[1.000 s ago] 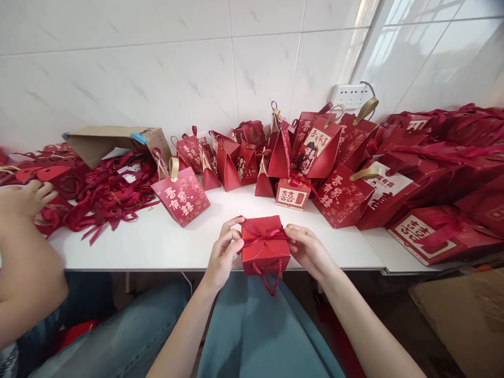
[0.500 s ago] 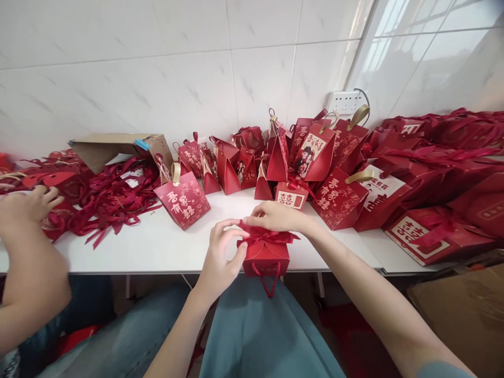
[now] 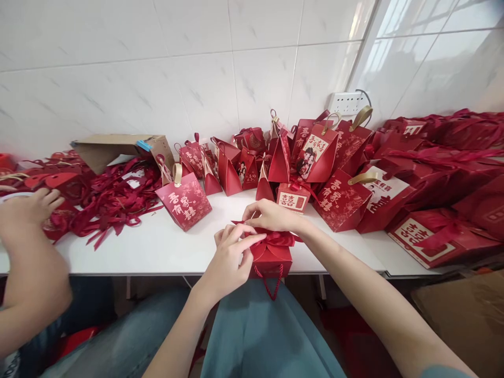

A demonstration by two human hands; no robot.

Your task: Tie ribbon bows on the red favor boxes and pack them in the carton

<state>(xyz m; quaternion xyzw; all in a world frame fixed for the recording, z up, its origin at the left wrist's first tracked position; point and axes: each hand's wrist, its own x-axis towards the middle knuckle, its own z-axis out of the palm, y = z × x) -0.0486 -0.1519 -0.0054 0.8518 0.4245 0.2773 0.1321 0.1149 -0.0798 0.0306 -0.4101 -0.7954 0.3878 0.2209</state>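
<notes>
A small red gift box [image 3: 271, 259] with a twisted red cord handle [image 3: 271, 287] stands at the table's front edge before me. Across its top lies a red satin ribbon [image 3: 281, 239]. My right hand [image 3: 268, 215] reaches over from the right, its thumb and fingertips pinched on the ribbon at the box top. From the left, my left hand [image 3: 234, 257] touches the ribbon with its fingers bent, index finger stretched across the top. Fingers partly hide the ribbon there, so whether the left fingers grip it is unclear.
Red gift boxes [image 3: 315, 152] crowd the back of the white table [image 3: 137, 252], with more stacked at right [image 3: 441, 236]. Loose red ribbons [image 3: 118, 197] are heaped left by an open cardboard box [image 3: 122, 139]. At far left is a co-worker's hand [image 3: 31, 210].
My left hand has moved slightly right and its index finger now stretches across the ribbon on the box top. The right hand stays at the ribbon.
</notes>
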